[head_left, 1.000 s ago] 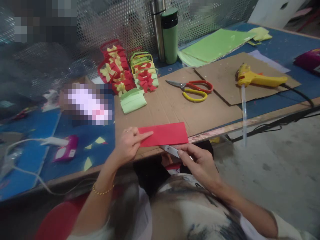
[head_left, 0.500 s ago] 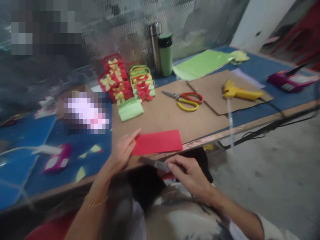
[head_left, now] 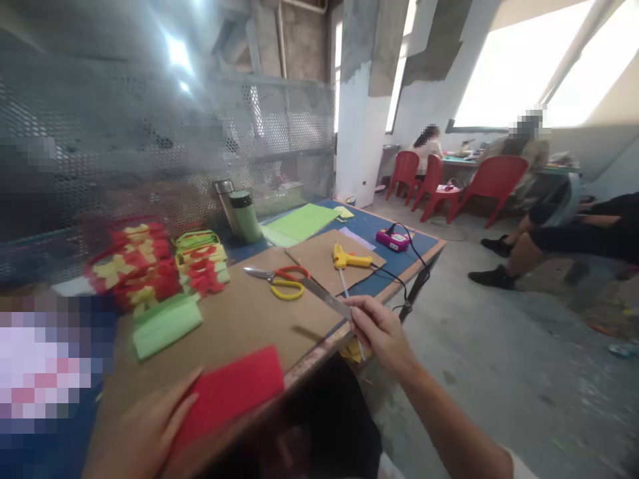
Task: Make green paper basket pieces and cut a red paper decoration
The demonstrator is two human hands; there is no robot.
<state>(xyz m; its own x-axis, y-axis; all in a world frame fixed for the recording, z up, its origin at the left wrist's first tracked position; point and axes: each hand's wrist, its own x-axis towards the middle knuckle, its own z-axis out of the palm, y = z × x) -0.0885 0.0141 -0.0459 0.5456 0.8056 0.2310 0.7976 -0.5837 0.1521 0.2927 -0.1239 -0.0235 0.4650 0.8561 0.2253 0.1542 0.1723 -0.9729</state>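
One red sheet (head_left: 234,392), lower centre of the frame: smooth, matt, oblong, flat at the table edge; no cut or slit can be made out, though blur softens it. Probably at an early stage.

One left hand (head_left: 154,416), lower left: fingers extended, laid over the sheet's left end; pressure cannot be told.

One right hand (head_left: 377,332), right of centre: thumb and fingers pinch the handle of a slim grey knife (head_left: 332,301), its blade pointing up and left, apart from the sheet.

Seemingly made up, left of the frame: a cluster of red pieces (head_left: 150,256) with yellow bows, crisp and angular; beside it, green pieces (head_left: 219,253) with thin looped handles and red bows. Exact count unclear.

Seemingly unfinished: one pale green folded piece (head_left: 167,326), soft-edged, plain, in front of both clusters; flat green sheets (head_left: 304,223), upper centre, apparently unused.

One brown cardboard (head_left: 239,326), dull and broad, beneath the work.

One pair of scissors (head_left: 269,274), centre: metal blades, one red and one yellow handle loop.

One yellow glue gun (head_left: 357,259), hard plastic, on a second cardboard piece (head_left: 319,256).
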